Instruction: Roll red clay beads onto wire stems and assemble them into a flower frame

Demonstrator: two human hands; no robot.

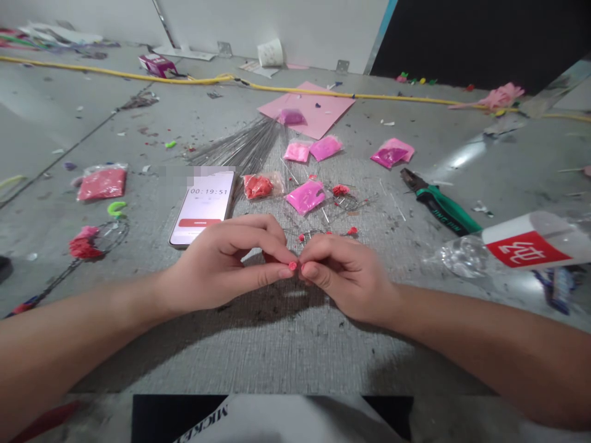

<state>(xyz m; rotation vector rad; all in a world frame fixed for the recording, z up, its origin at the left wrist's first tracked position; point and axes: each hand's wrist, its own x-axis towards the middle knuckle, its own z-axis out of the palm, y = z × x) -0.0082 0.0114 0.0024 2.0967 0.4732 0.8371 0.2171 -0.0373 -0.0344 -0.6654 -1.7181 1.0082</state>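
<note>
A tiny piece of red modelling clay [292, 266] sits pinched between the thumb and index finger of my left hand [231, 261]. Close against it on the right, my right hand [353, 271] is closed, thumb and fingers pressed together; what they pinch, if anything, is hidden. Just beyond my fingertips lie thin wire pieces with red clay blobs [352, 231]. A wire loop with red clay [340, 189] rests farther out. Nearby are an opened bag of red clay [258, 186] and a bag of bright pink clay [305, 195].
A phone [203, 206] showing a timer lies by my left hand. Behind it spreads a bundle of thin wires [240, 147]. Green-handled pliers [443, 206] and a clear plastic bottle [526, 243] lie to the right. A clay-and-wire piece [87, 243] is at left. A yellow cable [184, 80] crosses the back.
</note>
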